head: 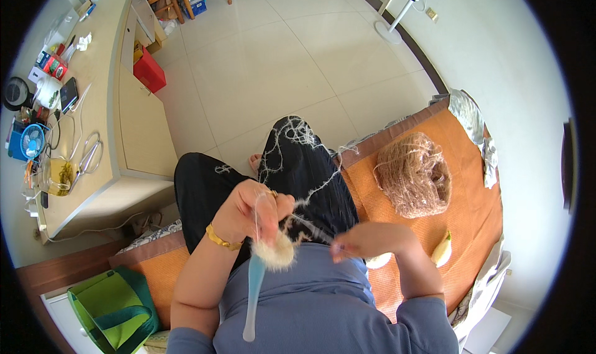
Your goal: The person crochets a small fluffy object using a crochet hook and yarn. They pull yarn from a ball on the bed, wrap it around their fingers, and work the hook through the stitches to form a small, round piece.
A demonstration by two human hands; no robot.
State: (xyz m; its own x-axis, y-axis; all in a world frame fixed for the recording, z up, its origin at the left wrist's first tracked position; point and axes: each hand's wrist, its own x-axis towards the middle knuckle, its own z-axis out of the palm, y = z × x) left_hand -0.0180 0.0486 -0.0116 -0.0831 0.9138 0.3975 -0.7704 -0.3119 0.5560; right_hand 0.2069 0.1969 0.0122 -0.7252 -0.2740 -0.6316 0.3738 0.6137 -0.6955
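My left hand (256, 209) is raised over my lap, its fingers closed on a small fluffy cream crocheted piece (275, 251). A crochet hook with a blue-to-white handle (255, 289) hangs below that hand, beside the piece. My right hand (358, 242) is to the right, blurred, palm down with curled fingers; a blurred pale strand runs from it towards my left hand, and whether it grips that strand is unclear. Loose fuzzy white yarn (298, 130) lies tangled on my black-trousered knee and trails up to the left hand.
A large bundle of brown yarn (414, 174) and a pale pointed object with a green tip (442, 250) lie on the orange mat (368, 186) at right. A desk (95, 79) with scissors (88, 158) and a glass of tea (59, 177) stands left, above a green bag (111, 307).
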